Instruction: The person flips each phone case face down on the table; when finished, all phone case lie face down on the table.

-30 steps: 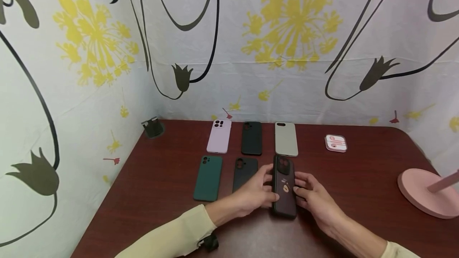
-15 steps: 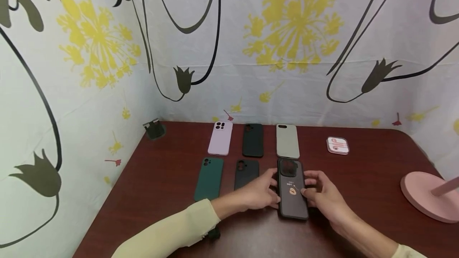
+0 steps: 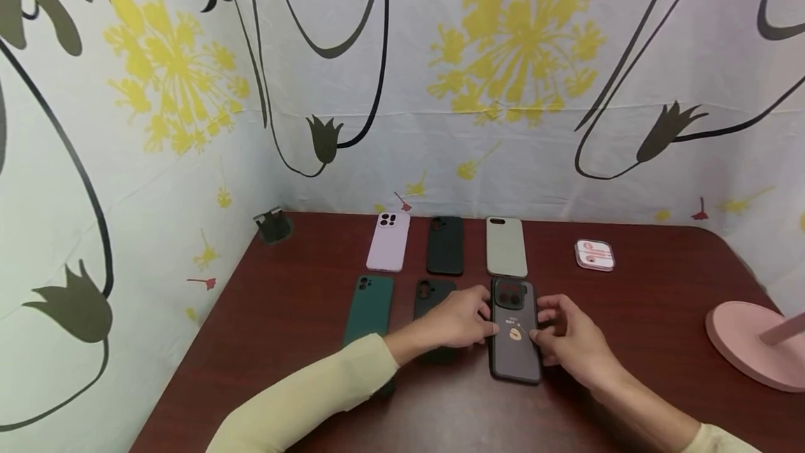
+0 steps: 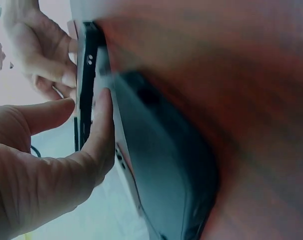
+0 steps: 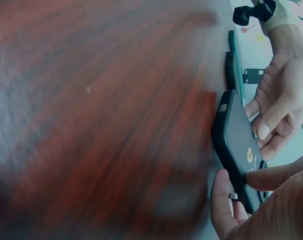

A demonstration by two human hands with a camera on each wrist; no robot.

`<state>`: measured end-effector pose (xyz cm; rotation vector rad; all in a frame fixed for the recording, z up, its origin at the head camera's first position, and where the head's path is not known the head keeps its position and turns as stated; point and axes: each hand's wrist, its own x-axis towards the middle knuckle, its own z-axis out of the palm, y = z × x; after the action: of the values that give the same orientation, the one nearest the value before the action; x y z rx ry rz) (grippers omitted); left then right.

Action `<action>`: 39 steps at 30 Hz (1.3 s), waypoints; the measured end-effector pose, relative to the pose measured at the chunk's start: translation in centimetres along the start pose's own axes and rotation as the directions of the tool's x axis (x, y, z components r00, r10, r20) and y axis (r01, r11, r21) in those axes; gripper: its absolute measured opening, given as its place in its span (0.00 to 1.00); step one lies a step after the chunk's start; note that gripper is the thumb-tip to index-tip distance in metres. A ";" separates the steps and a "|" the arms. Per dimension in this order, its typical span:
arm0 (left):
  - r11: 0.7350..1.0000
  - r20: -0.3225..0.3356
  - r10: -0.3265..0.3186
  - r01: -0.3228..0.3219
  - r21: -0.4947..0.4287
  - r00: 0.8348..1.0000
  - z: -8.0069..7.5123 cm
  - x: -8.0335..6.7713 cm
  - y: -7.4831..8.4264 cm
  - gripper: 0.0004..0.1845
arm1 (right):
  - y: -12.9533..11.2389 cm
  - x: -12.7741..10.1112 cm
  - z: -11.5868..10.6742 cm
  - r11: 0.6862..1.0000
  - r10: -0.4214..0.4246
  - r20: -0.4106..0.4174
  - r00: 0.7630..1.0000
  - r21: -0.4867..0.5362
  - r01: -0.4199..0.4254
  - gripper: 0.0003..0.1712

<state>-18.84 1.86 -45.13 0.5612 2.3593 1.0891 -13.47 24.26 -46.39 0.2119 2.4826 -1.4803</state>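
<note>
A dark, see-through-backed phone case (image 3: 517, 358) with a small tan print lies camera end away, low at the table, in front of the pale grey phone case (image 3: 506, 250). My left hand (image 3: 462, 319) pinches its left edge; in the left wrist view the case's rim (image 4: 87, 75) passes between thumb and finger. On the right edge, my right hand (image 3: 575, 341) holds it, thumb over the back and fingers along the side in the right wrist view. A dark grey phone case (image 3: 434, 289) lies partly hidden under the left hand. The green phone case (image 3: 367, 307) is partly covered by the left sleeve.
At the back of the brown table (image 3: 302, 285) lie a lilac phone case (image 3: 388, 243) and a black phone case (image 3: 444, 247). Farther right are a boxed pair of earphones (image 3: 594, 255) and a pink round base (image 3: 742, 344). A dark clip-like object (image 3: 273, 226) sits at the back left corner.
The dark phone case has shifted right and gone from tilted to flatter, in line below the pale grey one. Both hands moved right with it and stay at its edges.
</note>
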 end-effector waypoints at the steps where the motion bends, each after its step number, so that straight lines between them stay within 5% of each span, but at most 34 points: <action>1: 0.999 -0.010 0.011 -0.010 0.049 1.000 -0.1 0.2 0.0 0.29 | 0.0 0.1 -0.1 1.000 -0.003 -0.002 1.000 -0.015 0.003 0.35; 7: 0.947 -0.038 0.058 -0.043 0.319 0.998 -0.5 1.5 0.3 0.25 | -0.1 0.6 -0.2 0.996 -0.008 -0.006 1.000 -0.084 0.008 0.35; 11: 0.914 -0.032 0.057 -0.039 0.403 0.998 -0.3 2.3 0.4 0.13 | 0.0 0.7 -0.2 0.992 -0.024 -0.009 1.000 -0.122 0.022 0.34; 15: 0.890 -0.032 0.049 -0.029 0.456 0.998 -0.1 2.6 0.5 0.12 | 0.2 0.8 -0.2 0.989 -0.037 -0.007 0.999 -0.145 0.035 0.34; 21: 0.878 -0.043 0.037 -0.012 0.478 0.998 -0.1 2.6 0.5 0.12 | 0.5 1.1 -0.3 0.975 -0.077 -0.012 0.997 -0.212 0.073 0.35; 27: 0.857 -0.041 0.057 -0.028 0.515 0.998 -0.2 2.4 0.6 0.13 | 0.7 1.4 -0.2 0.924 -0.145 -0.032 0.989 -0.362 0.124 0.35; 39: 0.900 -0.049 0.064 -0.036 0.433 0.997 -0.4 2.3 -0.1 0.13 | 0.9 1.5 0.0 0.924 -0.150 -0.018 0.989 -0.359 0.133 0.35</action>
<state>-20.95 2.86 -45.52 0.7538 2.6708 0.6007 -14.66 24.72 -47.54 -0.0023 2.7983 -1.0492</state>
